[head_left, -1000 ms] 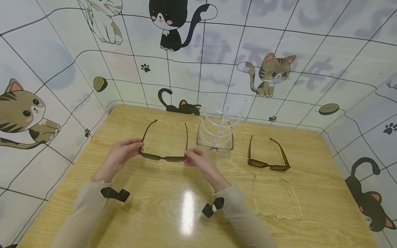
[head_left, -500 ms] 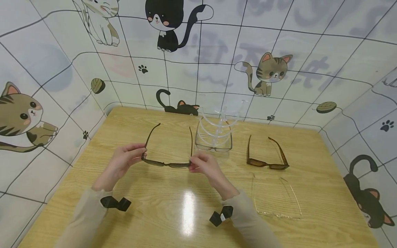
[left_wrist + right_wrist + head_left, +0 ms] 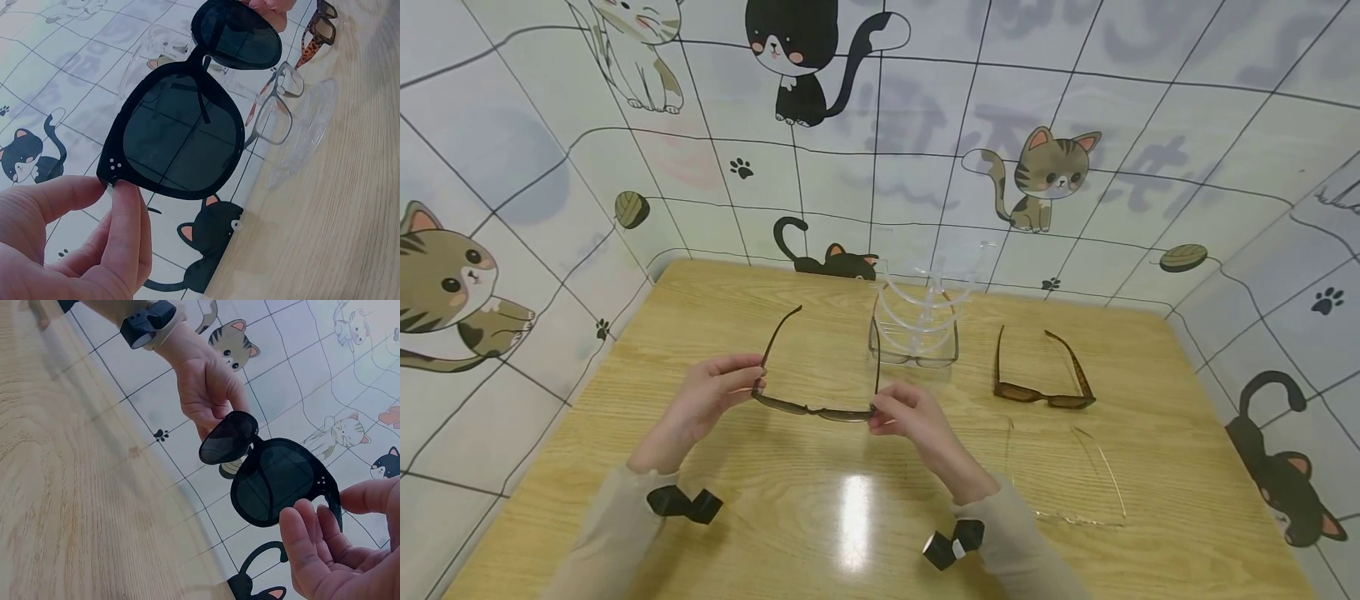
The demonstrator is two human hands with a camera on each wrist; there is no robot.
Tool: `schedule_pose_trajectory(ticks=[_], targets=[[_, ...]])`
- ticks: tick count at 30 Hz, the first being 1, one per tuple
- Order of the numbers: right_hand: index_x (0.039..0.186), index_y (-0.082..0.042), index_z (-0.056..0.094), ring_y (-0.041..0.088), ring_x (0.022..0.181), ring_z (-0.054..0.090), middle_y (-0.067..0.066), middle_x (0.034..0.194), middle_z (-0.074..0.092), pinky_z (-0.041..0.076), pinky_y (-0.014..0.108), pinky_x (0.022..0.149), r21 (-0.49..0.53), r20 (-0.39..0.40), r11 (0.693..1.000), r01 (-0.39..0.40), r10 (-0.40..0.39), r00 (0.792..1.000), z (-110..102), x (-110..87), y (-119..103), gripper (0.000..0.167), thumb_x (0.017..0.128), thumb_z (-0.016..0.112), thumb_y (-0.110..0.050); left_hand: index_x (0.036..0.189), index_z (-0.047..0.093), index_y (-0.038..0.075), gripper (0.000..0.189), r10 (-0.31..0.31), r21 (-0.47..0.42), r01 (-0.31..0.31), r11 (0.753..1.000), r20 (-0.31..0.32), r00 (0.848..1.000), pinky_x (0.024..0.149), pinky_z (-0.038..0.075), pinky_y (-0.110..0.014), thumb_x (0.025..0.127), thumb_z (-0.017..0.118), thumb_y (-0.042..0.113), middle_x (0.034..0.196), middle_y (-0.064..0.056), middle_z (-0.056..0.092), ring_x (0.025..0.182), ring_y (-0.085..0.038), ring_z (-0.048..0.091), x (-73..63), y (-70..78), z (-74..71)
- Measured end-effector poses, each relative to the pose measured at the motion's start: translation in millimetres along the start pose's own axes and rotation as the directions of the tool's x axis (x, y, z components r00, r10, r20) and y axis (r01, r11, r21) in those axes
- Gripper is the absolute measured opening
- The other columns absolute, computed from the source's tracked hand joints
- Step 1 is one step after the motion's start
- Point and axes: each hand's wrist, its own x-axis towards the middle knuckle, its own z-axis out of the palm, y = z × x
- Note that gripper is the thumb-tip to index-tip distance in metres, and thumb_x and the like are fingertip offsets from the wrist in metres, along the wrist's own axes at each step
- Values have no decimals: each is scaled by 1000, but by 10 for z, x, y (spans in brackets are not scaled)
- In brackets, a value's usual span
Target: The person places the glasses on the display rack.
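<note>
Black sunglasses (image 3: pixel 811 410) with dark lenses are held up in front of me, temples unfolded and pointing away. My left hand (image 3: pixel 709 400) pinches the frame's left corner by the hinge, thumb and fingers on it. The opposite corner is gripped by my right hand (image 3: pixel 917 421). In the left wrist view, the sunglasses (image 3: pixel 181 131) show small silver dots at the corner beside the left hand (image 3: pixel 87 231). From the right wrist, the right hand (image 3: pixel 350 544) has its thumb and fingers about the temple near the hinge.
Behind the right hand, a clear tiered display stand (image 3: pixel 932 308) carries grey-framed eyeglasses (image 3: pixel 917 361) low on it. Tortoiseshell sunglasses (image 3: pixel 1045 397) and thin gold-framed eyeglasses (image 3: pixel 1078 521) lie on the wooden table (image 3: pixel 790 533) at right. A cat-patterned sheet (image 3: pixel 880 125) surrounds the table.
Both hands have shifted slightly right and toward me with the black sunglasses, keeping hold of both corners. The view has turned a little; the other eyewear stays put.
</note>
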Motion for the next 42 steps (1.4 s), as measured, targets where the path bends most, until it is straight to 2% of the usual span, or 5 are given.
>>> schedule_pose_trajectory(ticks=[6, 12, 21, 34, 42], targets=[[93, 10, 57, 14, 71, 62, 3, 76, 61, 57, 34, 72, 3, -1, 1000, 8, -8, 1000, -56, -97, 3, 18, 93, 55, -9, 111, 61, -2, 20, 4, 38, -5, 999, 12, 1000, 77, 54, -24, 91, 58, 1, 93, -3, 66, 83, -13, 66, 18, -30, 63], [92, 7, 58, 14, 72, 62, 3, 76, 62, 57, 34, 73, 5, -2, 1000, 16, -16, 1000, -122, -196, -7, 15, 93, 56, -8, 114, 59, -3, 25, -5, 62, 4, 998, 21, 1000, 79, 54, -26, 91, 60, 2, 94, -2, 65, 83, -13, 66, 43, -49, 154], [95, 8, 56, 15, 76, 63, 5, 83, 62, 56, 36, 77, -3, -28, 1000, 8, -8, 1000, -233, -360, -37, 18, 93, 56, -11, 126, 45, -16, 45, -36, 98, 32, 995, 33, 999, 81, 54, -26, 90, 61, 4, 99, -3, 63, 84, -12, 65, 73, -23, 335], [96, 5, 57, 15, 75, 63, 5, 84, 62, 56, 34, 76, -38, -137, 999, -11, 6, 990, -449, -455, -80, 16, 94, 55, -11, 130, 44, -14, 46, -62, 92, 56, 994, 62, 996, 80, 54, -25, 91, 60, 5, 100, -2, 63, 84, -11, 65, 261, -82, 587], [96, 4, 59, 15, 74, 63, 5, 83, 63, 56, 33, 75, -68, -204, 998, -11, -3, 979, -613, -433, -138, 17, 94, 56, -12, 129, 45, -14, 43, -52, 42, 49, 998, 76, 996, 80, 53, -25, 91, 58, 2, 100, -3, 62, 83, -11, 65, 399, -99, 770]])
